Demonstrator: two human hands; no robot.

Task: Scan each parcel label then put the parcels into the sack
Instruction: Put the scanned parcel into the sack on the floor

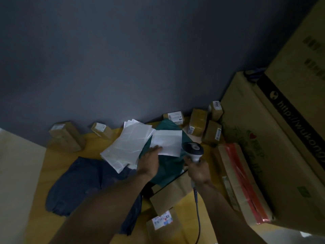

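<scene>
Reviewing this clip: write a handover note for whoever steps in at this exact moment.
Left hand: flat, fingers pressing a white packet that lies on a green bag.
Right hand: grips the scanner, its head beside the packet's right edge.
A stack of white packets lies to the left; the dark blue sack lies flat on the table. Small cardboard boxes line the wall; a labelled box sits nearest.
Done: cannot tell what is scanned; nothing visibly sacked.
Left: scan this packet, then the rest, and sack everything.
</scene>
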